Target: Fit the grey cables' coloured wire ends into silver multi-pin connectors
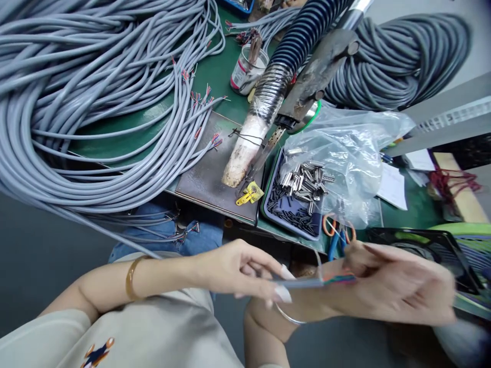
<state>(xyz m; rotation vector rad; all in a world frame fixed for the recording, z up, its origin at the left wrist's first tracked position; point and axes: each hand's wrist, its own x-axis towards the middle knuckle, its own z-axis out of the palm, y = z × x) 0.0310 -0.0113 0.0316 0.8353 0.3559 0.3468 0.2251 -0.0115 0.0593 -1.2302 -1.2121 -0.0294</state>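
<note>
My left hand [245, 273] pinches a grey multi-core cable [307, 282] near its end, between thumb and fingers. From the stripped end come thin coloured wires [339, 279], among them green, orange and purple ones. Their tips run into the curled fingers of my right hand [399, 286], which is smeared by motion but looks closed on them. A thin pale strand [318, 260] curves up beside the stripped end. Other grey cables [153, 225] lie across my lap, with small connectors [192, 228] on their ends.
Bundled grey cables [95, 61] cover the left of the green table. A soldering iron [264, 153] and ribbed hose [307, 36] reach over a brown board [207, 168]. Right of it are a tray [316, 232] of metal connectors, a plastic bag [341, 143] and orange-handled scissors [329, 225].
</note>
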